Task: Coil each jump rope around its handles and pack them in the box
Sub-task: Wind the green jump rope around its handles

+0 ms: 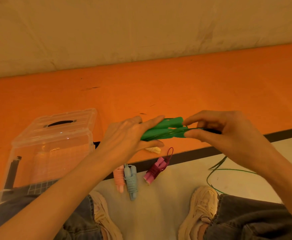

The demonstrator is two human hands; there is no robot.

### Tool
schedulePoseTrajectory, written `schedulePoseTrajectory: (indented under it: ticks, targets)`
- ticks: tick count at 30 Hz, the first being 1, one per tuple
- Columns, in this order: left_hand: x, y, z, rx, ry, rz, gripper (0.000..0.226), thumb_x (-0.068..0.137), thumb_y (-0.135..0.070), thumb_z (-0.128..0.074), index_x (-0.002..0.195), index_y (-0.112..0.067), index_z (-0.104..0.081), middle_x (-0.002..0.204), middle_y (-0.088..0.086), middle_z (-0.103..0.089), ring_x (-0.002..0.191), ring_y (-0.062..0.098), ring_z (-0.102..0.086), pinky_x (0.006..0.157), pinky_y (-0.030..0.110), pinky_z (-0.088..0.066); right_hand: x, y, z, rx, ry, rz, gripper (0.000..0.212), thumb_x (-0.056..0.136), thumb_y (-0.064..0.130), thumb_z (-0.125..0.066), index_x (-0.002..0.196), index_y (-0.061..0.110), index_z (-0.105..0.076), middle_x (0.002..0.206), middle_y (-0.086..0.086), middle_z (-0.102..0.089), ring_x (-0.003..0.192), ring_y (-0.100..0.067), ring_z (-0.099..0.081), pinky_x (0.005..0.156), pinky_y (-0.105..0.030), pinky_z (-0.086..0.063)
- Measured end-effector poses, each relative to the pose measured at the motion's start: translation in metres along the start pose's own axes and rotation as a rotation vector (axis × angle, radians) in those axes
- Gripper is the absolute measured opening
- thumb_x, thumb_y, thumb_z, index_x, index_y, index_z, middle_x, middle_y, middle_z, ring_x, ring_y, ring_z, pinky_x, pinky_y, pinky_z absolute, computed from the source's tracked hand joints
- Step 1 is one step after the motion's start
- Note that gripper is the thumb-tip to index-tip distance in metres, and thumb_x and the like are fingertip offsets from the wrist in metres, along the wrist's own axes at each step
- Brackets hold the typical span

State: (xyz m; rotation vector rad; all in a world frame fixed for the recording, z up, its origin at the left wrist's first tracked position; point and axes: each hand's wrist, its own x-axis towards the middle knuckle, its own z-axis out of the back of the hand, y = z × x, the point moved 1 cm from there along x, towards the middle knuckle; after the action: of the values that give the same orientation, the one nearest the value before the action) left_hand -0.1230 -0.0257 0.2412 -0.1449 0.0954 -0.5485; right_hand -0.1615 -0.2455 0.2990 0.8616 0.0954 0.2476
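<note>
My left hand (pixel 124 135) grips the two green handles (pixel 162 129) of a jump rope side by side in mid-air. My right hand (pixel 216 132) pinches the thin green rope (pixel 193 129) against the handles' right end. The loose green rope (pixel 216 170) trails down to the floor at the right. On the floor lie coiled ropes: a peach one (pixel 118 179), a light blue one (pixel 131 181) and a pink one wound in dark red cord (pixel 154 171). A clear plastic box (pixel 53 148) with a closed lid and black handle stands at the left.
An orange wall band (pixel 159 87) with a dark baseboard runs behind my hands. A small pale yellow object (pixel 153 150) shows below my left hand. My knees in jeans and two beige shoes (pixel 203 203) take up the bottom of the view.
</note>
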Motion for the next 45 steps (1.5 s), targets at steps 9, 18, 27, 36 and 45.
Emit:
schedulePoseTrajectory:
  ticks: [9, 18, 27, 36, 45]
  targets:
    - [-0.008, 0.003, -0.015, 0.028, -0.09, -0.165, 0.077, 0.079, -0.076, -0.017, 0.136, -0.036, -0.048, 0.067, -0.003, -0.046, 0.054, 0.014, -0.042, 0.039, 0.026, -0.036, -0.003, -0.034, 0.068, 0.202, -0.101, 0.033, 0.004, 0.073, 0.021, -0.076, 0.075, 0.02, -0.073, 0.07, 0.001, -0.073, 0.065, -0.005, -0.069, 0.061, -0.008, -0.048]
    - [-0.015, -0.028, -0.021, 0.121, -0.127, -0.325, 0.075, 0.08, -0.073, -0.026, 0.126, -0.026, -0.061, 0.067, -0.008, -0.053, 0.053, 0.009, -0.05, 0.038, 0.02, -0.008, 0.035, -0.027, 0.045, 0.25, -0.366, 0.217, 0.012, 0.079, 0.009, -0.073, 0.089, 0.006, -0.068, 0.073, 0.013, -0.073, 0.071, -0.008, -0.071, 0.071, -0.019, -0.052]
    - [-0.022, -0.042, -0.011, 0.074, -0.297, -0.287, 0.112, 0.072, -0.077, -0.025, 0.143, 0.008, -0.031, 0.056, -0.004, -0.05, 0.047, 0.006, -0.022, 0.04, 0.019, -0.017, 0.062, -0.04, 0.032, 0.235, -0.329, 0.136, 0.01, 0.08, 0.012, -0.074, 0.087, 0.007, -0.07, 0.07, 0.01, -0.073, 0.069, -0.009, -0.07, 0.072, -0.022, -0.054]
    - [-0.026, -0.052, -0.014, 0.058, -0.385, -0.415, 0.11, 0.069, -0.077, -0.042, 0.147, -0.003, -0.021, 0.073, -0.005, -0.056, 0.057, 0.009, -0.05, 0.045, 0.025, -0.04, 0.072, -0.046, 0.019, 0.184, -0.265, 0.1, 0.003, 0.082, 0.019, -0.074, 0.081, 0.019, -0.071, 0.073, 0.001, -0.073, 0.074, -0.044, -0.064, 0.067, -0.051, -0.049]
    - [-0.026, -0.049, -0.015, -0.027, -0.279, -0.377, 0.066, 0.066, -0.067, -0.054, 0.111, -0.018, -0.057, 0.085, -0.005, -0.06, 0.072, 0.01, -0.058, 0.057, 0.021, -0.041, 0.074, -0.052, 0.015, 0.183, -0.201, 0.012, 0.02, 0.076, 0.018, -0.078, 0.084, 0.0, -0.072, 0.07, -0.007, -0.068, 0.061, -0.005, -0.064, 0.063, -0.018, -0.049]
